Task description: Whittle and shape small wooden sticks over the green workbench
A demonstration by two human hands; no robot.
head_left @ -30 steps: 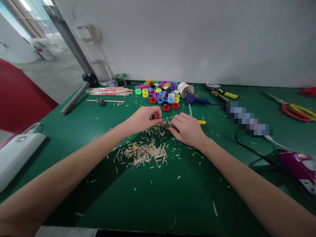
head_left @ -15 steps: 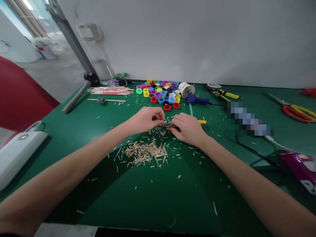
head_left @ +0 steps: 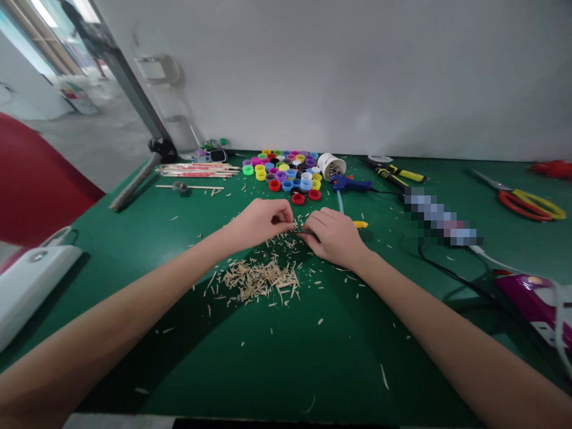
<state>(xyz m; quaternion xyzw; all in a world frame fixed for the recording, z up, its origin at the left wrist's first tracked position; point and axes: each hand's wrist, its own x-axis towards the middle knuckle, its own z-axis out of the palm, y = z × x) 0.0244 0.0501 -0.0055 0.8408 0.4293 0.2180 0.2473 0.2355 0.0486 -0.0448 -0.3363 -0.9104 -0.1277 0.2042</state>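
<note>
My left hand (head_left: 261, 221) and my right hand (head_left: 331, 237) meet over the green table (head_left: 286, 351), fingertips almost touching. Both are curled in a pinch around something small and thin between them; I cannot make out what it is. Just in front of the hands lies a heap of pale wooden splinters (head_left: 261, 277), with more chips scattered around. Behind the hands sits a cluster of several coloured bottle caps (head_left: 281, 170).
A white cup (head_left: 331, 165) lies tipped beside a blue glue gun (head_left: 351, 183). Long sticks (head_left: 196, 170) lie at the back left, yellow-handled tools (head_left: 397, 173) and scissors (head_left: 529, 202) at the back right. A white device (head_left: 31, 283) is at left, a purple device (head_left: 536, 298) with cables at right.
Both hands stay together in the same pinch with only tiny finger movement. The view has shifted slightly, so everything sits a little further left and lower.
</note>
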